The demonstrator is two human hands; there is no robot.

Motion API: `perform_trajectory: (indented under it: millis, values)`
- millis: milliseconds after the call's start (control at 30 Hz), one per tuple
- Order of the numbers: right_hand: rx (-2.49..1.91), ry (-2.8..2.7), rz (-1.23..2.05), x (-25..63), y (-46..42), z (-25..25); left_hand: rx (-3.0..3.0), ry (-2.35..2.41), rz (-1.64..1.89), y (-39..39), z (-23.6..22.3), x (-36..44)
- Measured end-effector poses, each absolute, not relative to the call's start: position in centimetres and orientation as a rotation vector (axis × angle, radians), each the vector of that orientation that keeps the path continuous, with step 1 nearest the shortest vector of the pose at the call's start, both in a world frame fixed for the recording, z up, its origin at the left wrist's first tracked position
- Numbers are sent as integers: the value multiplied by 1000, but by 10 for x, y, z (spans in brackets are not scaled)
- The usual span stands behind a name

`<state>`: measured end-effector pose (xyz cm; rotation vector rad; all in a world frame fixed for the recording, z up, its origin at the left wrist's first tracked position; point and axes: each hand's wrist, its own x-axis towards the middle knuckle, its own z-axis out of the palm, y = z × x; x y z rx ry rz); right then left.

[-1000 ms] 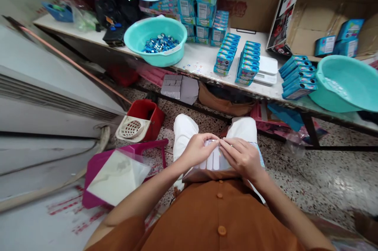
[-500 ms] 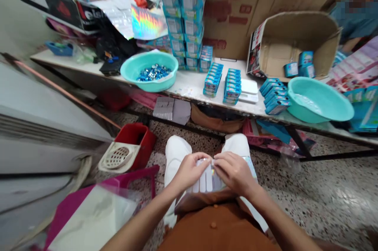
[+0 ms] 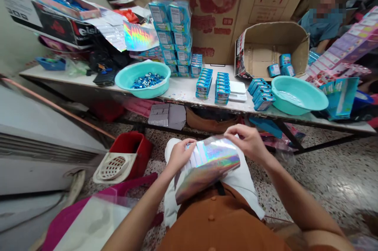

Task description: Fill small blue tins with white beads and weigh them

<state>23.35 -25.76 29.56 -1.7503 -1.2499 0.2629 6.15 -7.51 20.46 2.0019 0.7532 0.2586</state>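
One glossy, bent sheet (image 3: 217, 162) shimmers silver with rainbow streaks

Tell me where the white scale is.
In the head view, the white scale sits on the bench right of centre, between a row of blue boxes and slanted blue boxes.

A shiny holographic sheet (image 3: 217, 160) low in our view toward six o'clock, rainbow sheen across its face, slanting from eight o'clock up to two, pale strips (image 3: 201, 153) at its ten o'clock, darker near part perhaps folded, blur leaving us unsure
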Motion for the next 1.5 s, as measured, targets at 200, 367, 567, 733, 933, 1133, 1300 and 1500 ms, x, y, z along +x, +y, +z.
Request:
perform_trajectory:
  millis: [200, 367, 567, 733, 933, 1133, 1300, 1500]
  values:
    - [-1599, -869, 516, 264, -276, 314, 2112, 616, 207, -84, 207, 70]
    - [-1499, -826, 563, 276, -295, 312, 2304, 308, 83, -115, 214, 80]
    - [-1434, -787, 587, 295, -304, 301, 2379, 85, -87, -143, 215, 99]
    - [-1400, -716, 600, 319, -305, 282, 2304, -28, -126, -164, 231, 124]
    - [-1445, -671, 521, 363, -305, 270, 2473, 1, -312, -164, 206, 169]
    - [-1519, -553, 490, 392, -308, 279, 2611, 167, -290, -136, 162, 201]
    - [-1615, -480, 389, 389, -324, 293, 2268, 37, -238, -123, 161, 214]
    - [-1712, -319, 270, 366, -336, 289, 2074, -177, -423, -121, 159, 229]
